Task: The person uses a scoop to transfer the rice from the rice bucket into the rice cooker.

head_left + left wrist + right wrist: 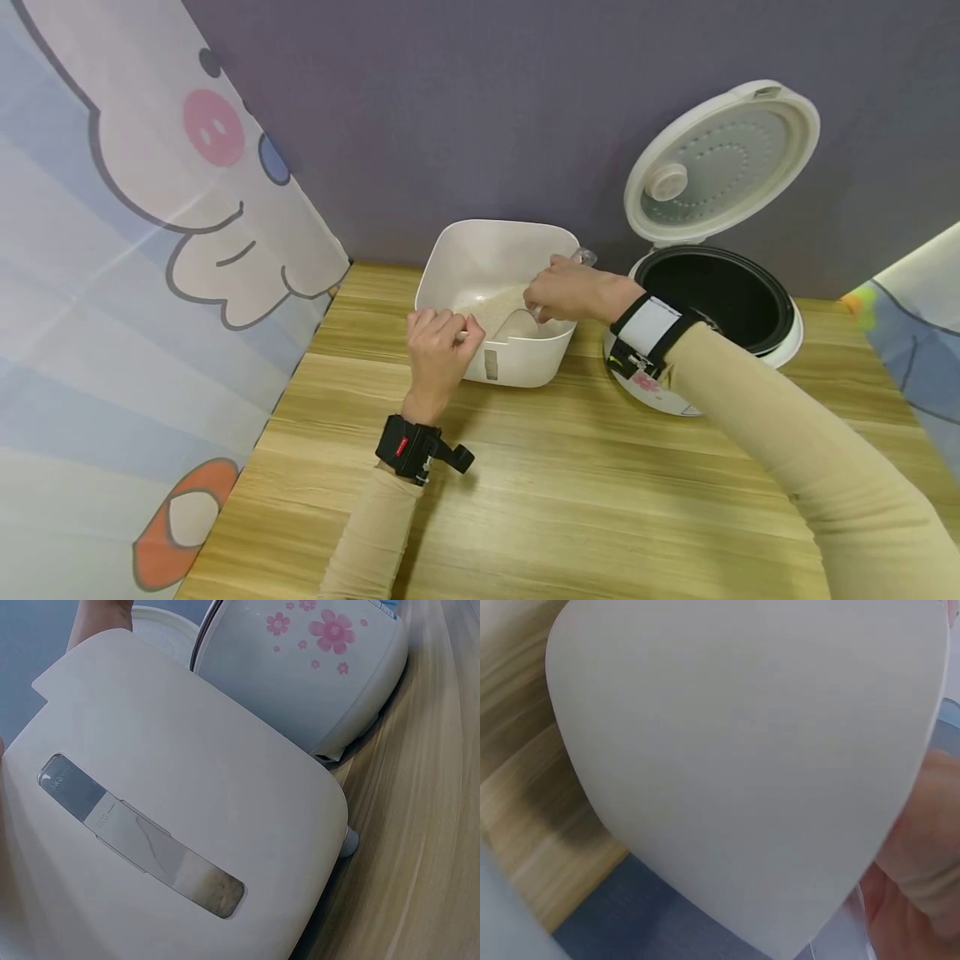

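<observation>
A white rice bin (536,364) stands on the table against the dark wall, its top uncovered, with pale rice (491,309) inside. My left hand (438,350) grips the front rim with curled fingers. In the left wrist view, a narrow clear window (142,836) runs down the bin's front, with rice showing at its lower end. My right hand (566,290) reaches over the bin's right side and holds a clear scoop (519,324), whose bowl is down in the bin near the rice. In the right wrist view, the bin's side wall (742,750) hides most of the scoop.
Right of the bin is a white rice cooker (789,343) with pink flowers, its lid (720,162) raised and a black inner pot (705,279) inside. My right forearm crosses in front of the cooker. The wood-grain table (570,500) extends toward me; a cartoon-print curtain (150,333) hangs at left.
</observation>
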A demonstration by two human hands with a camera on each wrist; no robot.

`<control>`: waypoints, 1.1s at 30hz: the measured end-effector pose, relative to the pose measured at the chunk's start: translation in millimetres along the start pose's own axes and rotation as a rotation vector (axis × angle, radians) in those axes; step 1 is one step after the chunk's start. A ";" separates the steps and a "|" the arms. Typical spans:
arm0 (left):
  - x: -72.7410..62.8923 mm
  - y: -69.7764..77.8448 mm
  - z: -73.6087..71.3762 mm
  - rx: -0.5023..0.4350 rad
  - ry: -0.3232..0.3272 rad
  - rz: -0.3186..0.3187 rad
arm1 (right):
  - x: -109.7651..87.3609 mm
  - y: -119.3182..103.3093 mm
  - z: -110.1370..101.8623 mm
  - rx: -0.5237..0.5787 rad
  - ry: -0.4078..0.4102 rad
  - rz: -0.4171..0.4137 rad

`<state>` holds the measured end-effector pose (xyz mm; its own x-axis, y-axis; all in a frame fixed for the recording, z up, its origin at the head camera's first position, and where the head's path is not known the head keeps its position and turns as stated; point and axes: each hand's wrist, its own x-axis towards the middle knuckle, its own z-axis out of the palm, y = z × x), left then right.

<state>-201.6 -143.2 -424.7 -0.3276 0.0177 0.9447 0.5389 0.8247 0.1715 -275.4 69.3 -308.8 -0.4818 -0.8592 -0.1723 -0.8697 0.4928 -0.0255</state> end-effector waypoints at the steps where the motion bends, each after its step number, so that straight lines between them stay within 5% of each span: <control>1: 0.1 0.4 -0.2 -0.002 -0.005 -0.003 | 0.5 -0.6 0.8 0.000 0.007 -0.003; 17: -0.6 1.7 -0.2 -0.009 -0.030 -0.030 | 8.2 -16.1 12.6 0.008 0.019 0.053; 33: -0.5 -0.1 -0.1 -0.006 -0.009 -0.003 | 13.6 -20.9 16.1 0.062 0.116 0.102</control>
<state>-201.4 -143.3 -425.2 -0.3361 0.0207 0.9416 0.5428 0.8213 0.1757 -262.0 49.5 -326.4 -0.5799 -0.8123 -0.0624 -0.8089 0.5832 -0.0748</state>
